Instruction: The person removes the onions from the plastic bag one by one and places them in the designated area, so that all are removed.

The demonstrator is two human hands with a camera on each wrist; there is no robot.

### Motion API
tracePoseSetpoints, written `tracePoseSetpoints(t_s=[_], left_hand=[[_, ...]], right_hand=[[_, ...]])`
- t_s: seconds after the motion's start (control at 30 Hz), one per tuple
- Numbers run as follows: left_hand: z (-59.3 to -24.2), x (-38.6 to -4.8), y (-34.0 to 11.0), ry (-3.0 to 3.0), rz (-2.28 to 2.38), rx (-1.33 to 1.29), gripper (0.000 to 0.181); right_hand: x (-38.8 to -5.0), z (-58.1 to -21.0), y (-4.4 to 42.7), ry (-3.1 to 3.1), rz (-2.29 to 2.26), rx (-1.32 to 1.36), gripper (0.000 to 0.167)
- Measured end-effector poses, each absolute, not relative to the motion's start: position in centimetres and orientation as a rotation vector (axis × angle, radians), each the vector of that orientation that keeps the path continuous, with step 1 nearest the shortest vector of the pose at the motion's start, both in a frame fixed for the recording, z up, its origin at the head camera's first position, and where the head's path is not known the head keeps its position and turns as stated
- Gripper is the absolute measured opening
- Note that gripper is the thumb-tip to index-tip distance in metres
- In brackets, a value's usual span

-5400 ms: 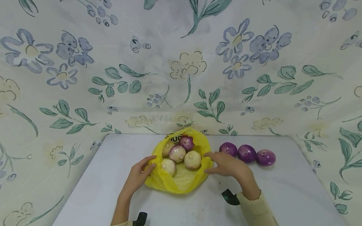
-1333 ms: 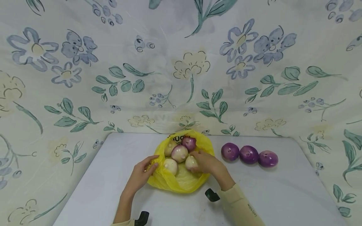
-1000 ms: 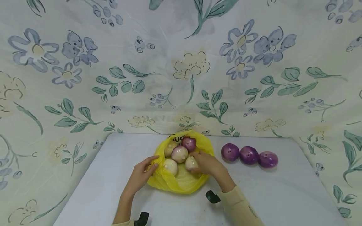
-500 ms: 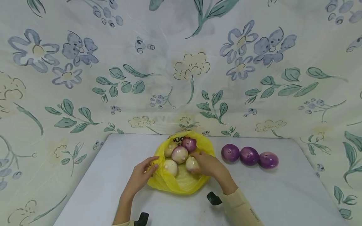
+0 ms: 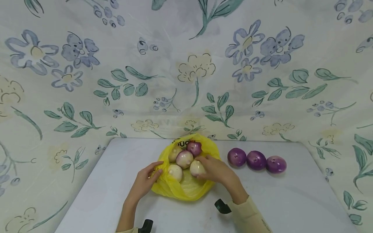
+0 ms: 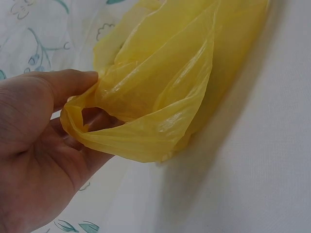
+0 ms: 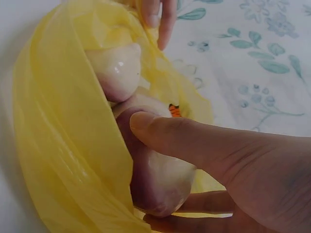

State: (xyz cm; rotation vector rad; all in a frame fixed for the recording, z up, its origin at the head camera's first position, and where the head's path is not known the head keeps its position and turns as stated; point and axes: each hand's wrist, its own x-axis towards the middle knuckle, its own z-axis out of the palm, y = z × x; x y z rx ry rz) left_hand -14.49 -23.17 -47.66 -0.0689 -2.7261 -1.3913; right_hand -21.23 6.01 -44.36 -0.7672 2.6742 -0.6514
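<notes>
A yellow plastic bag (image 5: 190, 194) lies with its mouth spread wide, holding several purple-and-white turnips. My left hand (image 5: 145, 179) pinches the bag's left edge; in the left wrist view the thumb and fingers (image 6: 73, 81) have the yellow film between them. Inside the bag, my right hand (image 5: 217, 170) grips the front-right turnip (image 5: 196, 169). In the right wrist view the thumb presses on that turnip (image 7: 160, 182) and fingers reach beneath it. Beside it are a mottled turnip (image 5: 185, 159), a pale one (image 5: 175, 172), and a purple one (image 5: 194, 148) at the back.
Three purple turnips stand in a row right of the bag, the nearest one (image 5: 236, 157) a short gap away. The white tabletop (image 5: 291, 200) runs back to a floral cloth (image 5: 163, 81) hanging behind it. Black wrist mounts (image 5: 222, 206) stick out inward from both sleeves.
My right hand has moved left from the bag's right rim into the bag and taken hold of the front-right turnip. Over the last second both hands stay nearly still.
</notes>
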Motion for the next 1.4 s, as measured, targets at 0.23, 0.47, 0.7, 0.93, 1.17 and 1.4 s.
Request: tracePoseSetpoints(t_s=[0.23,0.47,0.7,0.93,1.17,1.4], left_hand=[[-47.7,-14.5,-23.2,-2.722,-1.398,-0.069,0.034],[-47.8,-14.5,-23.2,-2.726,-1.392,-0.068,0.034],[-48.0,-14.6,-23.2,-2.733,-1.387,-0.065,0.035],[-48.0,-14.5,-23.1,-2.732,-1.39,-0.07,0.035],[-47.9,-14.5,-23.2,-2.731,-1.395,-0.075,0.035],[-48.0,-14.4,-23.3,-2.735,-1.396,-0.063,0.034]], right_hand=[[-20.8,-44.1,6.5,2.681,-0.67,-0.807,0.059],[-20.5,-43.9,7.2,2.693,-0.715,-0.82,0.057],[-20.0,-43.9,7.9,2.694,-0.732,-0.791,0.064],[-19.6,-44.0,8.6,2.714,-0.739,-0.733,0.067],[-19.2,-44.1,9.6,2.738,-0.771,-0.724,0.067],[-18.7,-43.9,10.5,2.74,-0.803,-0.683,0.069]])
